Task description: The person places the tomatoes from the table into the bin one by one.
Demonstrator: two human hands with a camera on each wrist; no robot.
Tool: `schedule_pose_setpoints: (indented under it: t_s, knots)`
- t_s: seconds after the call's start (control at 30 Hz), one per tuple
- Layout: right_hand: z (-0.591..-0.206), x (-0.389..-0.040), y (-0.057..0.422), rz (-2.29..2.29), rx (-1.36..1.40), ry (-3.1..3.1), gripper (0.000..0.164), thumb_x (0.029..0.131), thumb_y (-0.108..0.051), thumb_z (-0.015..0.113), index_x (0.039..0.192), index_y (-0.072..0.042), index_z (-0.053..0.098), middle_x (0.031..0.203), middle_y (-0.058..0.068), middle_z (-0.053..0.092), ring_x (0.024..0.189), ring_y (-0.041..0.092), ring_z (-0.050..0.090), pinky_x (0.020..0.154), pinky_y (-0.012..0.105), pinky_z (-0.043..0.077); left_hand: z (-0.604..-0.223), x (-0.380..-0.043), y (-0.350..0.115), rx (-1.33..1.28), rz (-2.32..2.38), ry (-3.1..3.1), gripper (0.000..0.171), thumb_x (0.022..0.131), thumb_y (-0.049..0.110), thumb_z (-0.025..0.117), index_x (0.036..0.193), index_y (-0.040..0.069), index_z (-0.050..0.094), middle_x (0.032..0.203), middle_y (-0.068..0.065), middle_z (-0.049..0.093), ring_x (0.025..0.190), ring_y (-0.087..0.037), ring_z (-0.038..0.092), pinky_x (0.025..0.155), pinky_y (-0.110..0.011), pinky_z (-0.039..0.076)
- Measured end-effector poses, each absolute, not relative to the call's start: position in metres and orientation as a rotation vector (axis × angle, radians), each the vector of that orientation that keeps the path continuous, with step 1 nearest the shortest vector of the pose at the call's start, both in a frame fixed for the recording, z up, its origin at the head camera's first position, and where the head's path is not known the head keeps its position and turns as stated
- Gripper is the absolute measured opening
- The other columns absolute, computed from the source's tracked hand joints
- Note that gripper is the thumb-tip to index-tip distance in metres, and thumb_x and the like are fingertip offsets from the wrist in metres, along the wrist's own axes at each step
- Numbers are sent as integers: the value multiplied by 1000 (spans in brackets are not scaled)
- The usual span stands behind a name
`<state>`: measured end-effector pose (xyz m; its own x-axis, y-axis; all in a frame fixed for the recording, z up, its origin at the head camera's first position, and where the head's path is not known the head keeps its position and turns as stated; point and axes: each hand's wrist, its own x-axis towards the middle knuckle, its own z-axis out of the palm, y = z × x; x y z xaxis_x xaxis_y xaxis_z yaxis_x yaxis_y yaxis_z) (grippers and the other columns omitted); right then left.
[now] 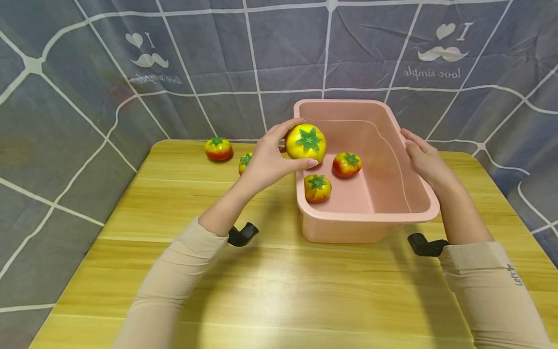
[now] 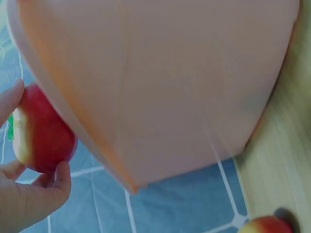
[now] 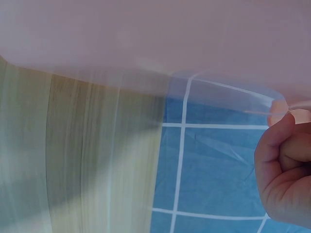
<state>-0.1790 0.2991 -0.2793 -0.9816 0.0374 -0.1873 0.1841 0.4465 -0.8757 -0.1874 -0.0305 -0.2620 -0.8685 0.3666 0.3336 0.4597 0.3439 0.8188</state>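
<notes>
My left hand (image 1: 268, 162) holds a yellow-and-red tomato (image 1: 307, 151) with a green star-shaped top, thumb and fingers on either side of it. It is raised at the left rim of a pink plastic basin (image 1: 370, 217). In the left wrist view the red side of the held tomato (image 2: 46, 128) shows beside the rim. Inside the basin lie two more tomatoes, one near the middle (image 1: 347, 166) and one by the left wall (image 1: 317, 189). My right hand (image 1: 429, 162) grips the basin's right rim; its curled fingers (image 3: 277, 145) show in the right wrist view.
On the wooden table (image 1: 270, 291), left of the basin, sits one tomato (image 1: 219, 149); another tomato (image 1: 244, 167) is partly hidden behind my left hand. A grey curtain (image 1: 287, 53) with white lines hangs behind the table and along its sides.
</notes>
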Motion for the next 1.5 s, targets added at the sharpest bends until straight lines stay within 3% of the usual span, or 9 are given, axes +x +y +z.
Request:
schedule_pose_setpoints:
  t_s: [0.23, 0.47, 0.83, 1.2, 1.5]
  knots:
    - [-279, -179, 300, -1574, 191, 2554, 59, 97, -49, 28, 150, -28, 13, 152, 15, 21, 121, 11, 40, 80, 8, 40, -263, -181, -13, -860, -1534, -2572, 77, 71, 29, 82, 138, 19, 44, 132, -3, 47, 112, -13, 49, 93, -24, 42]
    - [-280, -179, 300, -1598, 191, 2541, 58, 97, -48, 29, 150, -29, 13, 152, 13, 20, 119, 9, 41, 78, 8, 40, -265, -175, 9, -1010, -1468, -2570, 76, 72, 28, 82, 137, 13, 46, 131, -3, 49, 113, -15, 49, 96, -24, 40]
    - [-281, -180, 300, -1608, 211, 2525, 59, 97, -49, 30, 150, -30, 13, 152, 12, 20, 117, 7, 42, 78, 7, 41, -263, -168, 37, -1148, -1401, -2621, 79, 73, 30, 80, 140, 14, 41, 136, 0, 44, 119, -10, 41, 96, -14, 33]
    - [-281, -180, 301, -1662, 202, 2495, 58, 97, -46, 31, 150, -29, 14, 152, 12, 22, 113, 3, 44, 79, 7, 42, -263, -165, 40, -1220, -1328, -2662, 77, 73, 32, 80, 138, 16, 44, 134, -2, 44, 118, -10, 42, 96, -20, 36]
    - [-282, -181, 301, -1678, 197, 2473, 58, 97, -46, 32, 150, -29, 13, 152, 12, 21, 114, 5, 44, 78, 8, 42, -261, -166, 40, -1279, -1277, -2701, 76, 74, 30, 79, 139, 14, 43, 136, -1, 46, 120, -11, 43, 96, -16, 35]
